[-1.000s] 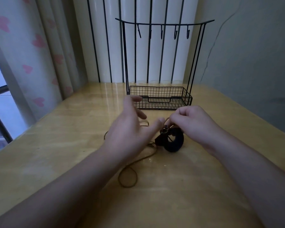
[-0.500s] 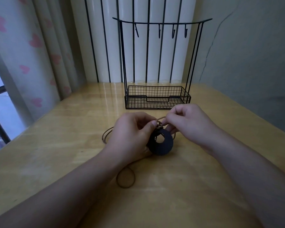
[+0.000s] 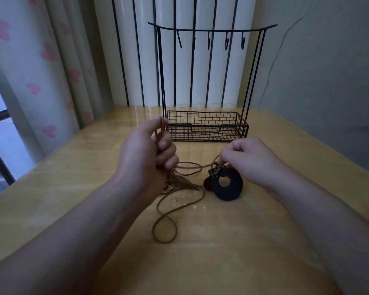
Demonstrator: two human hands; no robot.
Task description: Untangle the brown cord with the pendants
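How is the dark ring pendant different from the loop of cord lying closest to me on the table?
The ring pendant is thick, dark and stiff, with a small hole; the cord loop is thin, brown and floppy, with a wide opening. The pendant sits right under the right hand, whose fingers pinch the cord just above it; the loop lies flat on the table, touched by neither hand. The left hand holds another strand up. Both belong to the same necklace.

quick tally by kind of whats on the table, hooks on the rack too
cord: 1
ring pendant: 1
leaf pendant: 1
rack: 1
hooks on the rack: 5
total: 9
A small dark piece beside the ring pendant is too unclear to count. The left hand grips the cord; the right hand pinches it at the ring pendant.
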